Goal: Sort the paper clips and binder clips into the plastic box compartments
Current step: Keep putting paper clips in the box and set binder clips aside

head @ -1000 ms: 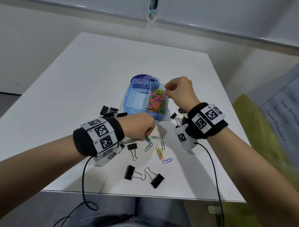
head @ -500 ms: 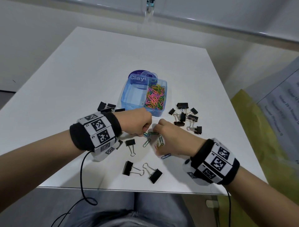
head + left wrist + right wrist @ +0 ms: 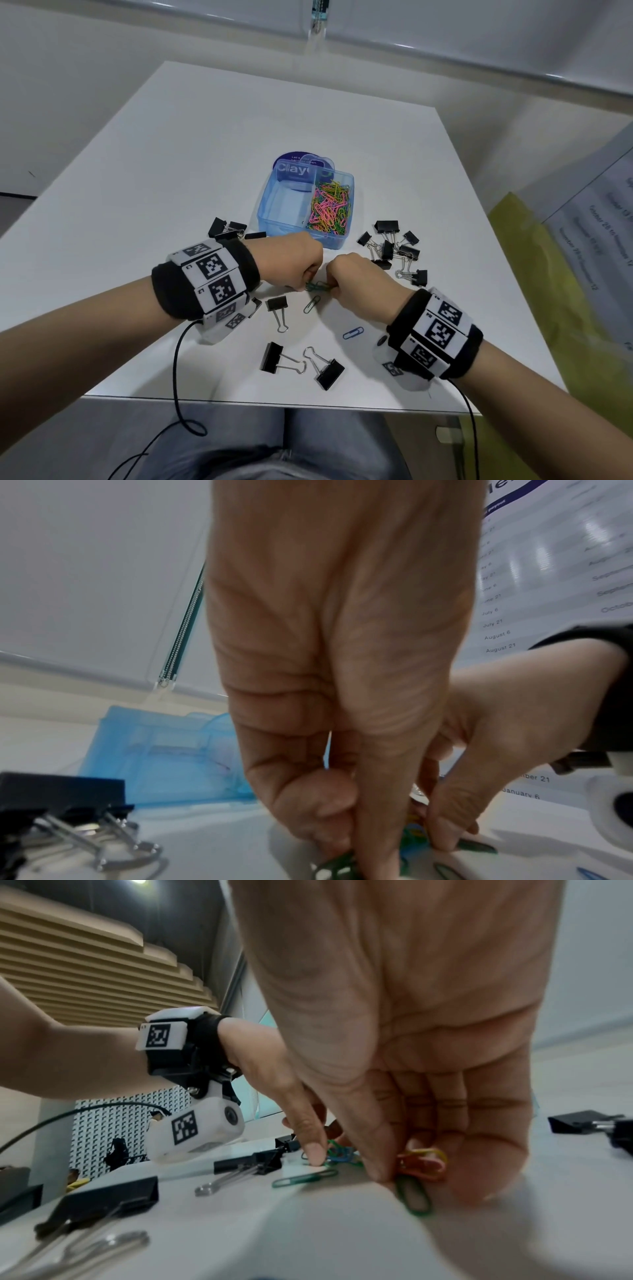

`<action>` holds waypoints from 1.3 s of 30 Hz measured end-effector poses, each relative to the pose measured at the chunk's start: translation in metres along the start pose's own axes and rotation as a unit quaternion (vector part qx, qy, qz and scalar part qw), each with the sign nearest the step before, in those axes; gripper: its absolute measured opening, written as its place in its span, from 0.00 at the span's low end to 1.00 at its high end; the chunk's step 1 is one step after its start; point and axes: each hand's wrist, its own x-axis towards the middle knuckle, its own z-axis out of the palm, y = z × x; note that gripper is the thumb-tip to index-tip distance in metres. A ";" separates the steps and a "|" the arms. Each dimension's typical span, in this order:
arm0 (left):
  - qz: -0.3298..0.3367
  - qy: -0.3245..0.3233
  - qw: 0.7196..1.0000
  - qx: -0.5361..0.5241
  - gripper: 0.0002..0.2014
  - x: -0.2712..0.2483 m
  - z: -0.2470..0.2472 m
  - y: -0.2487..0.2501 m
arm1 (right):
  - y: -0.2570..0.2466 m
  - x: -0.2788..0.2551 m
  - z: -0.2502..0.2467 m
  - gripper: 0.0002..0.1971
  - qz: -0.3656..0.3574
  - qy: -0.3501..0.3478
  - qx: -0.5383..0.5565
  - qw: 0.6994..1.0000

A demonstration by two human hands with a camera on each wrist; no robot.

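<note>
Paper clips point(image 3: 329, 211), a tangle of pink, green and yellow wire, fill the right compartment of the blue plastic box point(image 3: 274, 219); both the left hand point(image 3: 293, 262) and right hand point(image 3: 359, 281) pinch green clips point(image 3: 317, 286) on the white surface point(image 3: 171, 171)

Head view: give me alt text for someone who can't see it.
Both hands, left hand and right hand, pinch paper clips off a white table before a blue plastic box; black binder clips lie scattered around.
</note>
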 end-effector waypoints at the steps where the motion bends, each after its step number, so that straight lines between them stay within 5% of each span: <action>1: 0.002 0.005 1.000 -0.002 0.06 0.000 0.000 0.001 | 0.000 0.000 0.001 0.07 0.000 0.004 -0.004 1.000; 11: 0.013 0.016 0.999 -0.042 0.07 -0.001 0.003 -0.005 | 0.011 -0.002 -0.008 0.06 0.011 0.045 0.072 0.996; 17: 0.005 0.014 0.998 -0.066 0.03 -0.001 0.003 -0.009 | 0.022 0.024 -0.065 0.02 0.025 0.193 0.182 0.964; 21: 0.005 0.027 0.996 -0.081 0.05 -0.004 -0.009 -0.011 | 0.030 0.036 -0.078 0.09 0.021 0.238 0.191 0.952; 23: -0.003 0.048 0.994 -0.098 0.05 -0.006 -0.020 -0.014 | 0.033 0.029 -0.074 0.05 0.035 0.256 0.202 0.945; 25: -0.016 0.088 0.989 -0.117 0.05 -0.004 -0.034 -0.019 | 0.034 0.018 -0.063 0.06 0.049 0.219 0.181 0.957; 30: -0.070 0.193 0.967 -0.149 0.04 0.020 -0.061 -0.019 | 0.022 -0.008 -0.021 0.06 0.069 0.000 0.074 0.995; 33: -0.098 0.213 0.961 -0.148 0.08 0.032 -0.061 -0.014 | 0.020 -0.010 -0.007 0.12 0.072 -0.030 0.066 0.995; 37: -0.086 0.231 0.964 -0.100 0.11 0.029 -0.051 -0.006 | 0.017 -0.007 0.000 0.06 0.051 -0.031 0.093 0.994; 39: -0.069 0.188 0.976 -0.088 0.13 0.019 -0.044 0.002 | 0.016 -0.008 0.002 0.06 0.042 -0.032 0.101 0.993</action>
